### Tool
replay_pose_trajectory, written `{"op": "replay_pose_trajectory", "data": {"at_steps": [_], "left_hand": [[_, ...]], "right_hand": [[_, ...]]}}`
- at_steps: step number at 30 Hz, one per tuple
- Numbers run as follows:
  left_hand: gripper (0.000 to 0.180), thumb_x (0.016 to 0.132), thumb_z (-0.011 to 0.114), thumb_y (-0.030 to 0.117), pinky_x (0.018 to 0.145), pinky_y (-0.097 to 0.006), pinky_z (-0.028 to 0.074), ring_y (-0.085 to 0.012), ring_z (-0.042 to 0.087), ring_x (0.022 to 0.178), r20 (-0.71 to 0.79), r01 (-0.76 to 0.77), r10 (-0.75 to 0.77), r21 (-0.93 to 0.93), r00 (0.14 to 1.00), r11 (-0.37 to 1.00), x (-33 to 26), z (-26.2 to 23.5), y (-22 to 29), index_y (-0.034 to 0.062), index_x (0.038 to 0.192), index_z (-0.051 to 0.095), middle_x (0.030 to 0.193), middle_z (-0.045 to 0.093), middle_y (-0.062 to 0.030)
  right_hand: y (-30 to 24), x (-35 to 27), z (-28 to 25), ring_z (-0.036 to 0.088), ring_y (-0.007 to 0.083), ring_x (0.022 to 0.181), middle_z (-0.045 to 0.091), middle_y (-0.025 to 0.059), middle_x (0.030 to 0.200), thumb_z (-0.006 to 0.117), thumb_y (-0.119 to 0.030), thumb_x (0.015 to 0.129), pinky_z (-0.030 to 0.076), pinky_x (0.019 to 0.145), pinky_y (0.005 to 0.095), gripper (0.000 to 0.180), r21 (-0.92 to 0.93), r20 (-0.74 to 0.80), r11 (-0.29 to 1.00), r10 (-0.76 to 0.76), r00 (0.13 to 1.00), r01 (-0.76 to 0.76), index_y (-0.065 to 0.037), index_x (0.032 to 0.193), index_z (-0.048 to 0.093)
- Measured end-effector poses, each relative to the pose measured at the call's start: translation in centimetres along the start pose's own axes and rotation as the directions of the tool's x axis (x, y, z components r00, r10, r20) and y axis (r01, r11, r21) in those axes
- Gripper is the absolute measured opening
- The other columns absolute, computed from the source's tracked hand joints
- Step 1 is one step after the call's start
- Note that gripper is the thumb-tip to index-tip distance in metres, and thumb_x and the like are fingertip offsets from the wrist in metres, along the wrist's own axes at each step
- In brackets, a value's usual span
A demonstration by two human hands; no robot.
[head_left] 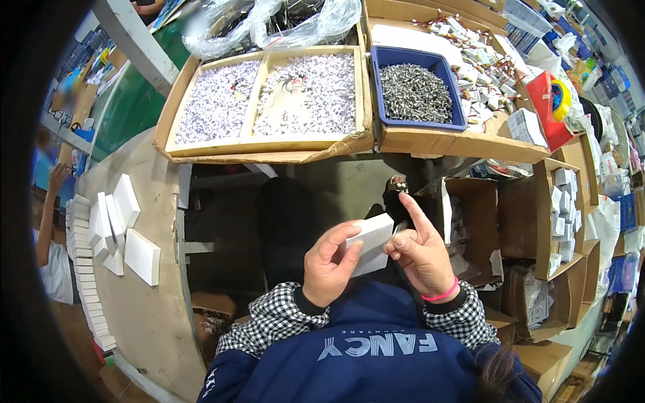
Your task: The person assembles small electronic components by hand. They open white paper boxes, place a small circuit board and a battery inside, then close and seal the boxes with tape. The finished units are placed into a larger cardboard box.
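Note:
A small flat white box (pixel 373 244) is gripped by my left hand (pixel 330 262), its thumb across the near face and its fingers around the left side. At the box's right edge is my right hand (pixel 424 254), with the index finger pointing up and away. Its thumb and other fingers are curled together in a pinch; whether they hold the box's edge or something tiny is hidden. Both hands are in front of my body, above my lap.
On the left table (pixel 158 316) lie several loose white boxes (pixel 142 257) beside a long row of them (pixel 86 275). Ahead stand a divided tray (pixel 306 140) of small white pieces and a blue bin (pixel 459 114) of dark metal parts. Cardboard cartons (pixel 485 221) crowd the right.

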State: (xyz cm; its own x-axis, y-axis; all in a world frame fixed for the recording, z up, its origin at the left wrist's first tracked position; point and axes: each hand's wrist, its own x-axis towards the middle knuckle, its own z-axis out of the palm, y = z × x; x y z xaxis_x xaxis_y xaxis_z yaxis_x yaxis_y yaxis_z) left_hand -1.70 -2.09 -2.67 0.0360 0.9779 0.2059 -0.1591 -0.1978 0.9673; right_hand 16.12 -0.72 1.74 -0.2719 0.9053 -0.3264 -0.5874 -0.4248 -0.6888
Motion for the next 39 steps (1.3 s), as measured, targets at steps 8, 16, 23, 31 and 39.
{"op": "replay_pose_trajectory", "data": {"at_steps": [8,16,23,31,39], "left_hand": [[0.035,0.082,0.066,-0.002,0.076,-0.026,0.051,-0.0203,0.064,0.094,-0.022,-0.127,0.134,0.207,0.991,0.970,0.2,0.1,0.2,0.0052,0.116,0.059,0.111,0.064,-0.0144],[0.036,0.081,0.066,-0.003,0.083,-0.031,0.051,-0.0251,0.065,0.098,0.002,-0.149,0.152,0.226,0.988,0.963,0.4,0.0,0.4,0.0047,0.116,0.057,0.112,0.064,-0.0168],[0.037,0.082,0.065,-0.004,0.078,-0.029,0.053,-0.0251,0.065,0.097,-0.013,-0.164,0.170,0.209,0.985,0.964,0.2,0.1,0.3,0.0048,0.117,0.056,0.113,0.063,-0.0180],[0.041,0.077,0.066,-0.008,0.074,-0.033,0.056,-0.0301,0.066,0.094,0.141,-0.332,0.301,0.331,0.943,0.883,0.8,-0.2,0.9,0.0053,0.114,0.056,0.114,0.061,-0.0201],[0.032,0.074,0.069,-0.003,0.078,-0.036,0.056,-0.0342,0.065,0.094,0.325,-0.591,0.495,0.466,0.806,0.658,1.4,-0.1,0.7,0.0053,0.104,0.061,0.113,0.060,-0.0211]], "right_hand": [[0.1,0.5,1.5,0.060,0.0116,0.069,0.064,0.0080,0.080,0.067,-0.005,0.086,0.050,0.060,0.0232,0.067,-0.181,-0.079,0.983,-0.035,0.996,0.020,-0.009,0.142,0.029],[0.5,0.5,1.6,0.060,0.0105,0.070,0.065,0.0093,0.084,0.065,-0.004,0.088,0.051,0.063,0.0249,0.062,-0.189,-0.029,0.979,-0.088,0.996,0.081,-0.005,0.139,0.029],[1.1,0.4,1.7,0.060,0.0110,0.069,0.066,0.0093,0.084,0.064,-0.004,0.089,0.052,0.062,0.0254,0.054,-0.238,-0.024,0.964,-0.131,0.991,0.122,-0.005,0.134,0.034],[-0.2,0.1,1.8,0.058,0.0101,0.066,0.065,0.0089,0.085,0.064,-0.007,0.089,0.049,0.055,0.0222,0.043,-0.025,-0.044,0.999,-0.023,0.999,0.022,-0.009,0.125,0.040],[-1.1,-0.8,2.4,0.049,0.0069,0.059,0.063,0.0073,0.082,0.063,-0.007,0.088,0.037,0.042,0.0169,0.035,-0.083,-0.107,0.997,-0.016,0.994,0.007,-0.013,0.117,0.043]]}}
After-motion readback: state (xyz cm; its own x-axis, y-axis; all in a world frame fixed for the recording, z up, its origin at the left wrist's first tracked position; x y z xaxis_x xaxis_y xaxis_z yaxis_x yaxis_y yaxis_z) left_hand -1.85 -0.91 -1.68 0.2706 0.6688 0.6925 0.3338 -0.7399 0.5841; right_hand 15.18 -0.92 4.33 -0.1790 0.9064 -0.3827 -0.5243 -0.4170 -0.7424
